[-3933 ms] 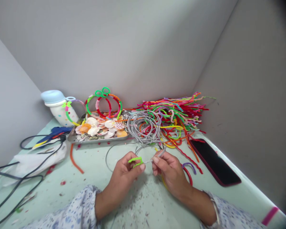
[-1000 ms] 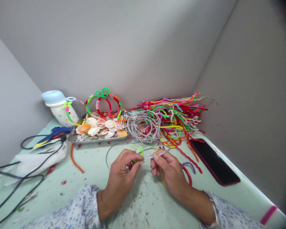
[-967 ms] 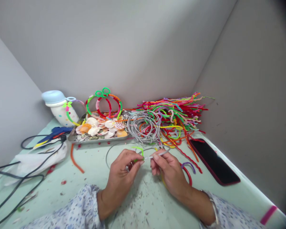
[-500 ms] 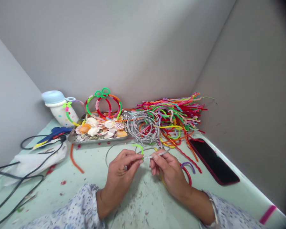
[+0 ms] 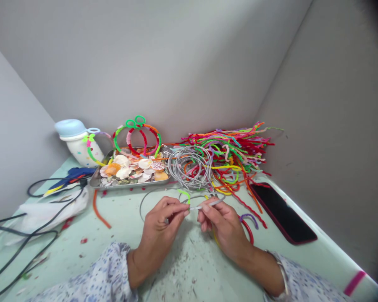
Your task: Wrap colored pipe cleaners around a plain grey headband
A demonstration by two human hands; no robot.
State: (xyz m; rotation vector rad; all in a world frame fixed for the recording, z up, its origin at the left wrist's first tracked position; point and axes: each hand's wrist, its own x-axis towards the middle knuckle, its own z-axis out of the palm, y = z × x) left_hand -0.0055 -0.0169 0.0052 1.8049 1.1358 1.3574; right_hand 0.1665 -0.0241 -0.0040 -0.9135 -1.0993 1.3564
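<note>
Between my two hands a grey wire [image 5: 195, 207] spans a short gap above the table. My left hand [image 5: 164, 222] pinches it between thumb and fingers, together with a bright green pipe cleaner [image 5: 185, 194] whose free end curls up behind the fingertips. My right hand [image 5: 223, 224] is closed on the same wire, which bends away behind its fingers. Just beyond the hands lies a loose coil of grey wire [image 5: 190, 167]; a thin loop of it reaches down behind my left hand. The exact join of green and grey is hidden by my left fingertips.
A metal tray [image 5: 132, 186] of seashells stands behind, with pipe cleaner rings [image 5: 137, 138] on it. Right of it is a heap of pipe cleaners [image 5: 229, 144]. A phone [image 5: 283, 214] lies at right; a bottle [image 5: 78, 142] and black cable [image 5: 28, 243] are at left.
The green pipe cleaner's curled end has shifted slightly to the right at my left fingertips. Both hands keep nearly the same place and grip.
</note>
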